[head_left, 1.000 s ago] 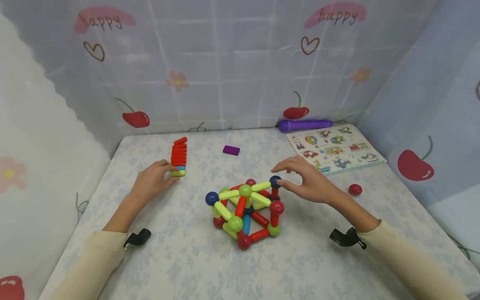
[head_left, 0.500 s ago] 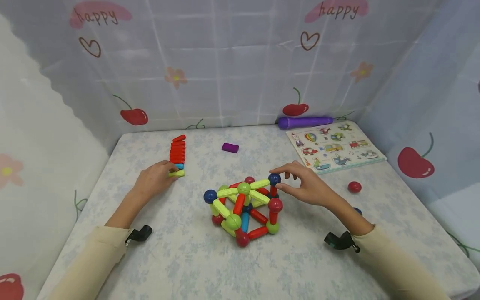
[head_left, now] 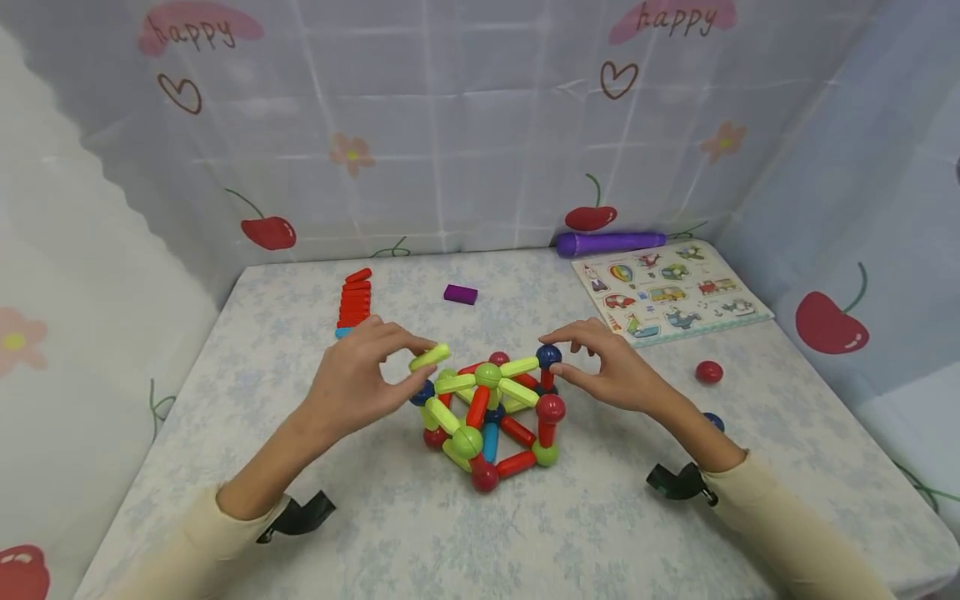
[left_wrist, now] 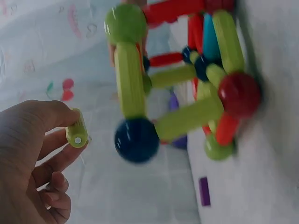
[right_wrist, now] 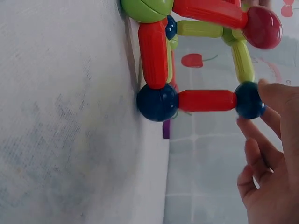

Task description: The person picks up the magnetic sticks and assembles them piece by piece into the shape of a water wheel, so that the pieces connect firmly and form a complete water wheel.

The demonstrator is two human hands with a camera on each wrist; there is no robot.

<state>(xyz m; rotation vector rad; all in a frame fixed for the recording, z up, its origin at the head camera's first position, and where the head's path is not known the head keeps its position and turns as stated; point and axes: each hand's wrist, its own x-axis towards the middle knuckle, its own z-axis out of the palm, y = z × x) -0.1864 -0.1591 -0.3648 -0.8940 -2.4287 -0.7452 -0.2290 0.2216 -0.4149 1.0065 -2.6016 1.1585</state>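
The left hand [head_left: 360,373] is partly hiding a glossy blue ball [head_left: 422,395], its grip pinching a faceted lime rod [head_left: 429,357] above the ball-and-rod frame [head_left: 477,409], which is standing on the mottled table [head_left: 420,533]; the right hand [head_left: 618,371] is pinching the frame's navy ball [head_left: 549,357], beige sleeves [head_left: 795,517] running out of sight

White tabletop [head_left: 420,542], faintly blue-patterned. Beyond its far edge, a creased greyish sheet [head_left: 480,125] printed with cherries [head_left: 268,234], hearts [head_left: 618,80], flowers [head_left: 352,156] and "happy" lettering [head_left: 677,21]. Along the left edge, a whiter sheet [head_left: 90,250]; along the right, a bluish sheet [head_left: 862,183].
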